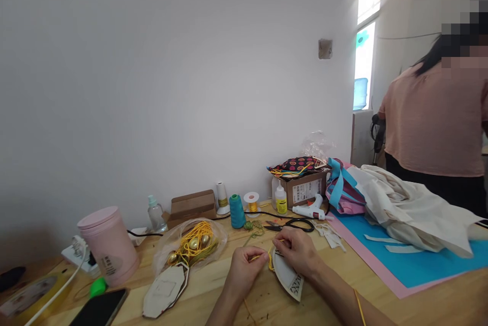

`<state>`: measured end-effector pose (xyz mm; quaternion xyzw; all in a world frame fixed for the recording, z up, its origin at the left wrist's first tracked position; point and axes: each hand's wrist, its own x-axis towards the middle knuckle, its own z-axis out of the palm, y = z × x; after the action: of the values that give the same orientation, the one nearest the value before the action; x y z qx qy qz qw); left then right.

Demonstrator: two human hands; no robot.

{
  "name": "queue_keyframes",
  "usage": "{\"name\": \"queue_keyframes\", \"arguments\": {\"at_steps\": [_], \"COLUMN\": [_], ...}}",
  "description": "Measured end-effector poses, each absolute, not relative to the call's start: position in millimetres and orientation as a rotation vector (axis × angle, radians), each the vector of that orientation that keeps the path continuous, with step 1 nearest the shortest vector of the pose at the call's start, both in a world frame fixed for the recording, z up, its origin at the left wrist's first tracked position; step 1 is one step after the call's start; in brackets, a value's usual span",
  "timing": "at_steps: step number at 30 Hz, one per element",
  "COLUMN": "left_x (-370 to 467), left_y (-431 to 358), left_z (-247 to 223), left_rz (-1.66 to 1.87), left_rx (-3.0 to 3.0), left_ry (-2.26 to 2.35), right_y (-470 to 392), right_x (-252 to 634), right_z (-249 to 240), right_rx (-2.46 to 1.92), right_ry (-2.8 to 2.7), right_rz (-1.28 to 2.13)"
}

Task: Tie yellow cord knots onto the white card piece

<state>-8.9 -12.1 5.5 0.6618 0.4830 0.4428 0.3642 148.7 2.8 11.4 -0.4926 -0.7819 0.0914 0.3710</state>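
My left hand (246, 270) is closed in a pinch on a thin yellow cord (260, 257), low in the middle of the view. Close to its right, my right hand (296, 248) is closed too, its fingertips on the yellow cord at the upper end of a white curved piece (285, 274) with dark cut-out patterns. This piece lies partly under my right hand and arm. Yellow cord hangs down beside the piece's left edge, and a strand crosses my right forearm. Black-handled scissors (299, 224) lie just beyond my right hand.
A plastic bag (160, 255) of yellow cords, a pink canister (110, 247) and a phone (99, 309) are at left. Behind are a teal thread cone (237, 211), a glue bottle (281, 201), a glue gun (310, 210) and a box (305, 189). Fabric (412, 204) and a person (434, 117) are at right.
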Motion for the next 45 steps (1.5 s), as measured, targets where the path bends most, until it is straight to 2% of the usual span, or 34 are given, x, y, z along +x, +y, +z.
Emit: {"name": "queue_keyframes", "arguments": {"at_steps": [8, 24, 37, 40, 45], "left_x": [-11.4, -7.9, -10.3, -10.7, -10.0], "left_y": [-8.9, -11.5, -7.5, -7.8, -9.5], "left_z": [-0.3, -0.1, -3.1, -3.2, -0.7], "left_rz": [1.094, 0.984, 1.054, 1.048, 1.059], "left_rx": [1.733, 1.704, 1.571, 1.598, 1.592], "left_ry": [1.282, 1.257, 1.225, 1.227, 1.224], "right_y": [-2.1, -4.1, 0.5, 2.3, 5.2], "right_x": [142.6, 141.5, 143.9, 140.9, 142.6], "right_z": [9.7, 8.0, 6.9, 6.6, 10.3], "right_rx": [-1.083, -1.116, -1.146, -1.157, -1.024], "right_ry": [-2.137, -2.182, -2.039, -1.901, -1.400], "right_rz": [0.421, 0.071, 0.183, 0.442, 1.438]}}
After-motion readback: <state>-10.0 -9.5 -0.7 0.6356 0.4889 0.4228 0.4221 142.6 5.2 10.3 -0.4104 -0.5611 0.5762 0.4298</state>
